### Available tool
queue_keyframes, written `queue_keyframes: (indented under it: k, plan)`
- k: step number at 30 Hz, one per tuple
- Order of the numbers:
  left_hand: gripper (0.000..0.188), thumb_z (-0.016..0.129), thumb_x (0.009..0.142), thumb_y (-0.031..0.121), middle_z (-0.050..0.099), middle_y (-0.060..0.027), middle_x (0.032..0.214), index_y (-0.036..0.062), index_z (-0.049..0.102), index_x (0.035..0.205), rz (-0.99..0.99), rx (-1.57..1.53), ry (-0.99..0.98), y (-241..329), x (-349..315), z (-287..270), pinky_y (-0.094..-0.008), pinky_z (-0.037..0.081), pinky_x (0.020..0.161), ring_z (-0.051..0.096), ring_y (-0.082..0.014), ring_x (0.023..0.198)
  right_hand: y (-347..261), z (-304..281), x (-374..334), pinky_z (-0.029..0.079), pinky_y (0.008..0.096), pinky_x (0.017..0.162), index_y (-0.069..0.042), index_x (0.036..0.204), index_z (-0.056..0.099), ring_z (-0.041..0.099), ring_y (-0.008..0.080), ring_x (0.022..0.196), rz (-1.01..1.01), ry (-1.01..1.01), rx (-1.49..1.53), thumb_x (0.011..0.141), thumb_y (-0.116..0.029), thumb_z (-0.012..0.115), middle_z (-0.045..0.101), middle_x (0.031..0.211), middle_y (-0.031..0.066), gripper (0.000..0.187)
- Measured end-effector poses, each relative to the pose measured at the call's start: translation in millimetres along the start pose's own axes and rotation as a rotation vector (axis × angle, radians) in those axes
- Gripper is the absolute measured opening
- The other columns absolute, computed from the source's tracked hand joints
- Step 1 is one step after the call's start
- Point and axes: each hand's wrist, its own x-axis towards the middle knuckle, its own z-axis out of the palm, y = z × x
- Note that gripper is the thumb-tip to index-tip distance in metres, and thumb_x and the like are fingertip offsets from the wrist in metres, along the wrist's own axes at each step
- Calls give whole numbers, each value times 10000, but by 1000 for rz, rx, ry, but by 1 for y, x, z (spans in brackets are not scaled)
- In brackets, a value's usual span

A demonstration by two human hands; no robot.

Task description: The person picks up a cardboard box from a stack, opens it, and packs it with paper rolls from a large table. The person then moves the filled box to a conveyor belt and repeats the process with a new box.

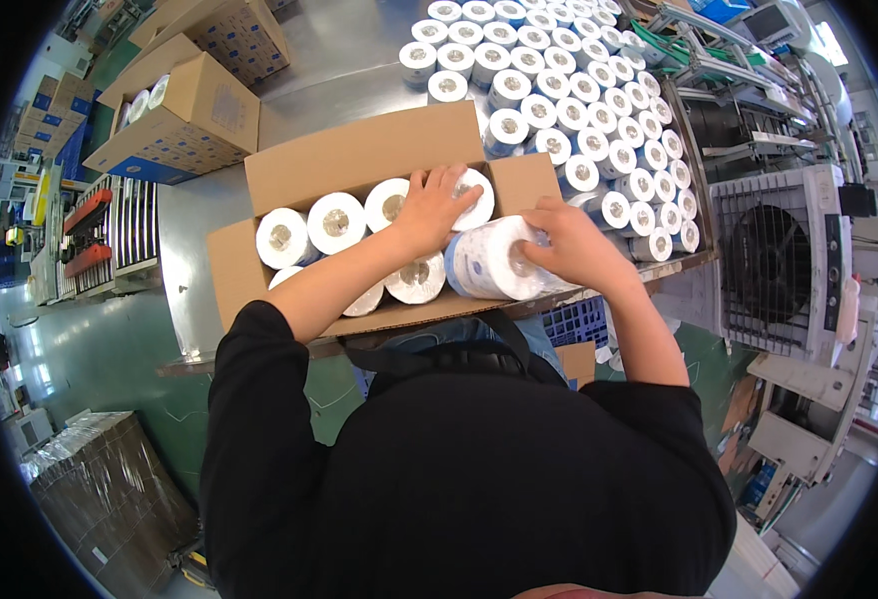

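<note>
An open cardboard box [359, 135] in front of me holds white wrapped paper rolls [336, 222] standing in two rows, their round ends facing up. My left hand [433, 210] reaches into it, fingers spread, resting on the roll [474, 203] in the back right corner. At the front right, my right hand [581, 243] grips a tilted paper roll [484, 262] by its end, the thumb at the core hole. This roll, in clear wrap with blue print, lies partly over the box's near right edge. My left forearm hides part of the front row.
Many upright wrapped rolls [569, 85] crowd the metal table's [339, 80] right side. Another open carton [194, 115] with rolls stands at the back left. To the left is a roller conveyor [124, 225]; at right, a large fan unit [774, 260]. A blue crate [576, 321] sits below the table edge.
</note>
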Motion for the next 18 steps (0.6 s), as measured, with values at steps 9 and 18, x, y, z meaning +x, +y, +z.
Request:
queue_keyframes:
  k: [9,18]
  plan:
    - [714,767,654,257,368,-104,1390,207,460,1297,-9,43,-89,1,3,-54,-520,201,1075,296,-340,1301,30,100,31,480,411,782,19,843,645,583,353,906,22,-173,-529,733,-172,626,600,885,193,221]
    - [606,746,698,347,540,-205,1163,-6,538,1144,-1192,219,117,-106,-230,-127,-435,406,903,482,-322,1117,102,7,13,482,308,629,55,894,580,610,229,726,676,107,79,777,-415,687,631,815,159,496]
